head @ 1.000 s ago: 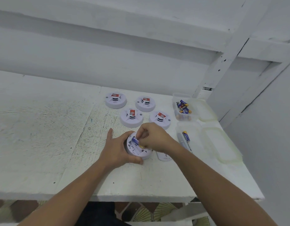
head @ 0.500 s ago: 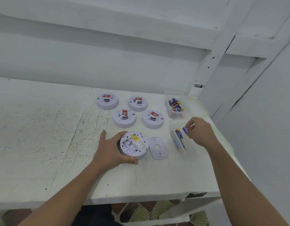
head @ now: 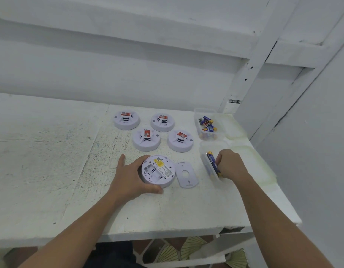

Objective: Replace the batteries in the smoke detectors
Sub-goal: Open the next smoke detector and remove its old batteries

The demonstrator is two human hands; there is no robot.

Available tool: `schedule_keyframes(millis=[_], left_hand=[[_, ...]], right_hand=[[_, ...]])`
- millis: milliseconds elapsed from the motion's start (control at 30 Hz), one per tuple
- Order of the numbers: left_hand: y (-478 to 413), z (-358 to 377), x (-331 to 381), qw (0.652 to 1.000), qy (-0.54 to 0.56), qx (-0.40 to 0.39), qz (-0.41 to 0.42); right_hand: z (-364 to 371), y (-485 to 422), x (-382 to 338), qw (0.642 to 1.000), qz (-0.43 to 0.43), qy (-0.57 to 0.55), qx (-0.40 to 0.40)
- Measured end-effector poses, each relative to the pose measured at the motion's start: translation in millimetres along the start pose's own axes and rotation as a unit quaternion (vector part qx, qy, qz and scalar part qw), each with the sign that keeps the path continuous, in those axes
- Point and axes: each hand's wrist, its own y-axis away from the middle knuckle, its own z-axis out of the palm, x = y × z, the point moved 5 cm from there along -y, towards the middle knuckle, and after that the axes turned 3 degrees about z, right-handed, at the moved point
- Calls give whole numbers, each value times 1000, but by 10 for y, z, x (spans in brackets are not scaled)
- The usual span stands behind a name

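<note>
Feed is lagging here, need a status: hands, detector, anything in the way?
Left hand grips upturned detector, battery bay empty. Right hand in near tub, fingers on batteries, grip unclear. Cover plate lies beside detector, nothing blocking.

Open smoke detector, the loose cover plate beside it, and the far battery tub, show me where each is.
open smoke detector (head: pixel 159 171): head view, its upturned back.
cover plate (head: pixel 188 181): head view, lower half.
far battery tub (head: pixel 196 122): head view, left wall.
</note>
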Motion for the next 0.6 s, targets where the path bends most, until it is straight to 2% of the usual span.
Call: schedule_keyframes(millis=[200,300,433,600], left_hand=[[-18,14,-36,1000,-5,1,-8],[-29,25,-57,1000,-9,1,-9],[-34,31,-79,1000,-15,5,-12],[-11,18,-44,1000,-18,12,-18]], right_hand=[[-39,-61,26,999,22,-15,-36],[-98,-103,33,997,38,-57,-44],[-252,-129,43,993,52,-101,-21],[-452,-139,16,991,3,-131,38]])
